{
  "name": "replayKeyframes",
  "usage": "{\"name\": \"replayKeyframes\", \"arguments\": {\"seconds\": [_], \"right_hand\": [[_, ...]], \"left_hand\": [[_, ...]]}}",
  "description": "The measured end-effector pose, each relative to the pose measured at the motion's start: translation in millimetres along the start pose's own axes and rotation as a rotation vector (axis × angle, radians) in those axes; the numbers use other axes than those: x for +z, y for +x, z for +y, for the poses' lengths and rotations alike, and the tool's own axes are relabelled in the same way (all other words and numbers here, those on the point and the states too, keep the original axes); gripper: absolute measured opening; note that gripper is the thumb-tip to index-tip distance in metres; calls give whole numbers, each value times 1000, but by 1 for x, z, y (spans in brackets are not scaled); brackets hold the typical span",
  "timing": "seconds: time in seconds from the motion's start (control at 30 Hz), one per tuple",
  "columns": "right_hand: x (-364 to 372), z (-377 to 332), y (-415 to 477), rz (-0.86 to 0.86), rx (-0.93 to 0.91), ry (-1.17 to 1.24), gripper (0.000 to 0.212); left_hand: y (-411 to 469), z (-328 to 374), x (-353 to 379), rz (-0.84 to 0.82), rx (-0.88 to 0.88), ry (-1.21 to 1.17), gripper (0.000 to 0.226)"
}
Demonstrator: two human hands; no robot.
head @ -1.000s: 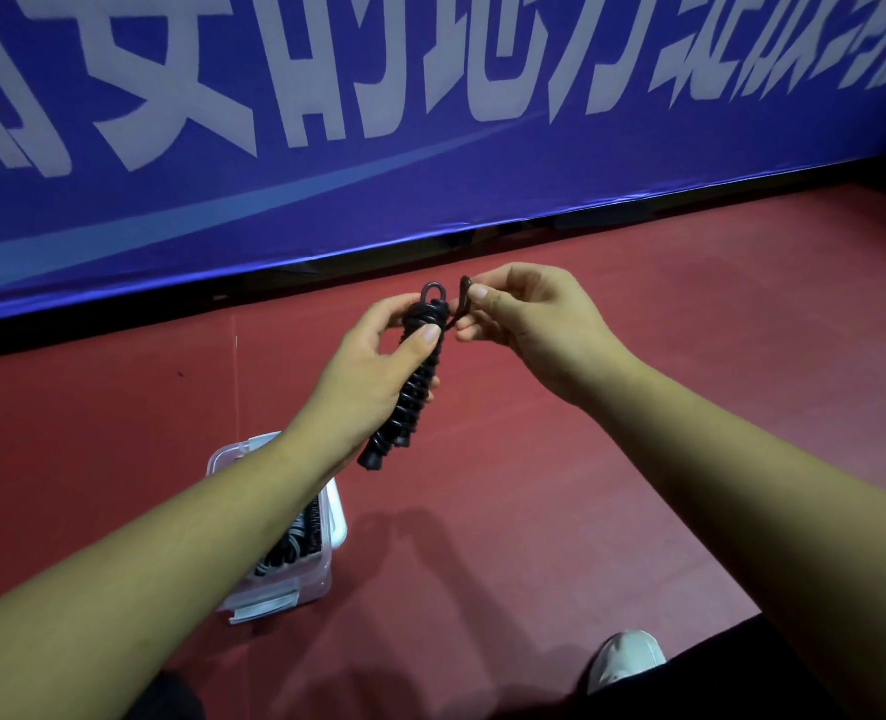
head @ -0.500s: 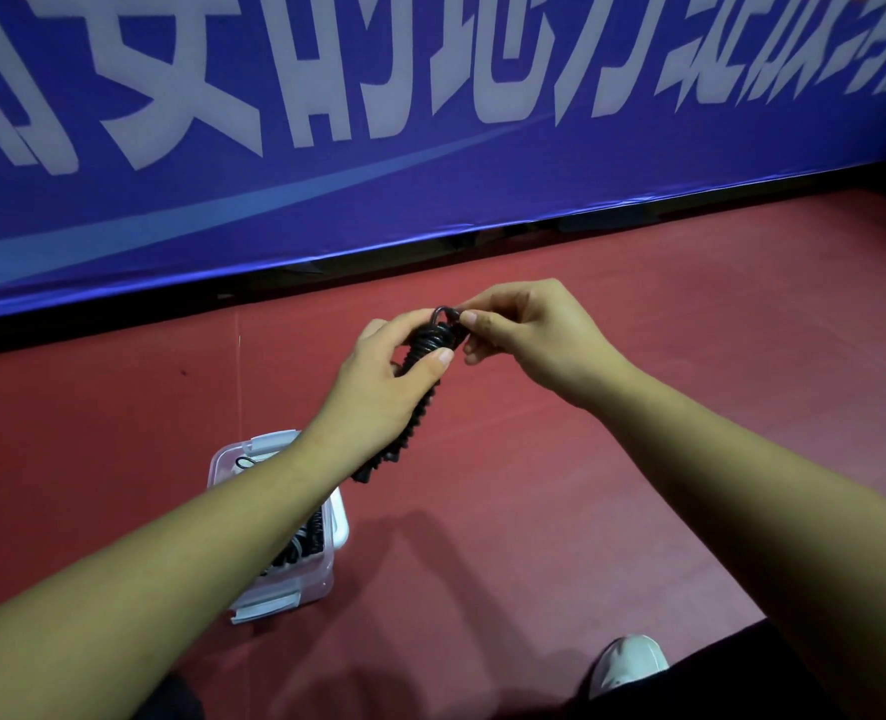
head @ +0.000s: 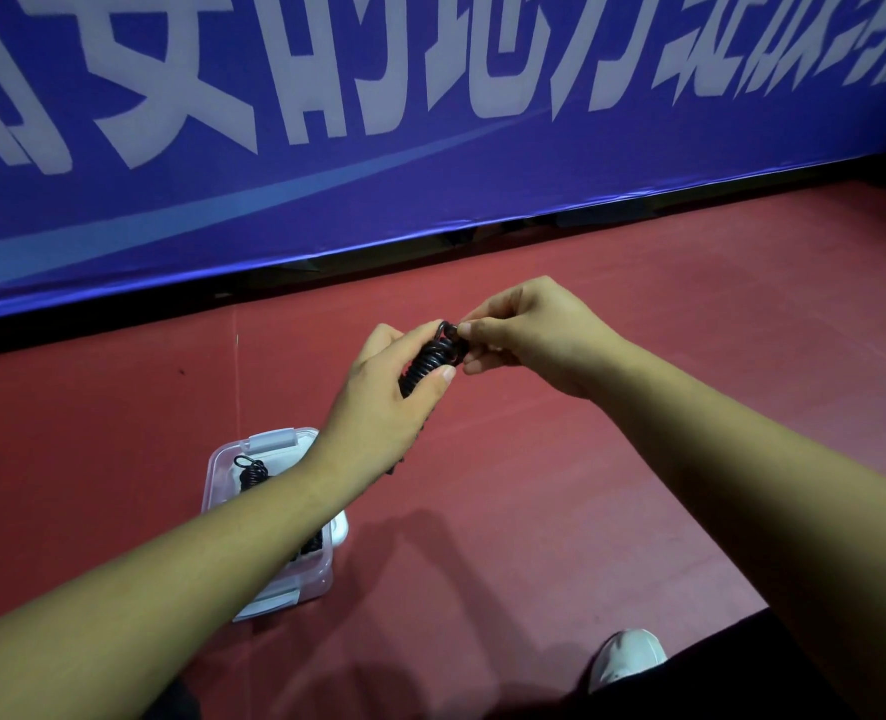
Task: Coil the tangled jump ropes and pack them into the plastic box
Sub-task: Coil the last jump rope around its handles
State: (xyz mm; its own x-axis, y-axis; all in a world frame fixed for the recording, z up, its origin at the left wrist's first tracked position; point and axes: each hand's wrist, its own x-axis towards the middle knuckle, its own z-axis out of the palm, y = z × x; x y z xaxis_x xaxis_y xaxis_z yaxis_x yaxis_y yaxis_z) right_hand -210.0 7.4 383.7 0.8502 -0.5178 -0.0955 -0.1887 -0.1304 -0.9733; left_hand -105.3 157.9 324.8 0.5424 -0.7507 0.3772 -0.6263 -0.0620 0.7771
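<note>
Your left hand (head: 383, 402) is gripping the coiled rope (head: 430, 358) in mid-air; your right hand (head: 534, 340) is pinching its end, now pulled tight against the coil, so it's looking ready for the box (head: 269, 441) below.

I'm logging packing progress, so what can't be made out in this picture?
Head view, coiled rope: lower half hidden behind the left hand.
Head view, rope end: pinched out of sight by the right hand.
Head view, plastic box: the left forearm crosses it, so the ropes inside cannot be counted.
</note>
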Motion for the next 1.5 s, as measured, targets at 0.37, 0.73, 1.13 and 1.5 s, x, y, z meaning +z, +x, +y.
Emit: {"name": "replayKeyframes", "arguments": {"seconds": [0.37,0.73,1.13,1.5], "right_hand": [[0,1,0,49,143,-6,13],[8,8,-1,44,-46,-164,18],[21,12,0,217,-200,-29,18],[20,12,2,83,-137,140,10]], "left_hand": [[-4,-1,5,-86,88,79,48],[6,2,-4,-69,70,45,36],[19,11,-18,-143,-141,-359,19],[17,8,-33,-224,-164,-345,16]]}}
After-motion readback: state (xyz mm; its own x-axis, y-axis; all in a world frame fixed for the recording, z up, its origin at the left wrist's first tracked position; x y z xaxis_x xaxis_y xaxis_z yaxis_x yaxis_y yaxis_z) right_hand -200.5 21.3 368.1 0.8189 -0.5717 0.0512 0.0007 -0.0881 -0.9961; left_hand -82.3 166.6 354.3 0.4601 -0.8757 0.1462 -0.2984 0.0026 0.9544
